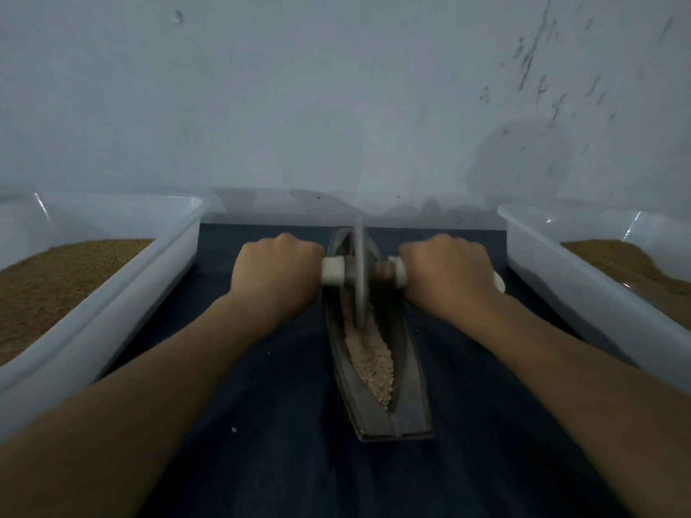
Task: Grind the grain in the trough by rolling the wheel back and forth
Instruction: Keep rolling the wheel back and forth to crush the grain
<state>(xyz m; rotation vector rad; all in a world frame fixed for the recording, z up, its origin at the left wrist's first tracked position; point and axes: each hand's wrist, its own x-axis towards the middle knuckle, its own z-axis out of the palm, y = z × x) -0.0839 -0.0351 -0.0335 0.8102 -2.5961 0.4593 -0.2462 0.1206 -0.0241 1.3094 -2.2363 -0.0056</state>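
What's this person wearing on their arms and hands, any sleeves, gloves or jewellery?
Nothing visible: the left hand and right hand are ungloved, no watch or bracelet at either wrist, and both forearms are bare with no sleeve in view.

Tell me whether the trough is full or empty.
Partly full. Pale grain lies in the trough from the wheel to near its close end, below the rim. Beyond the wheel, cannot tell.
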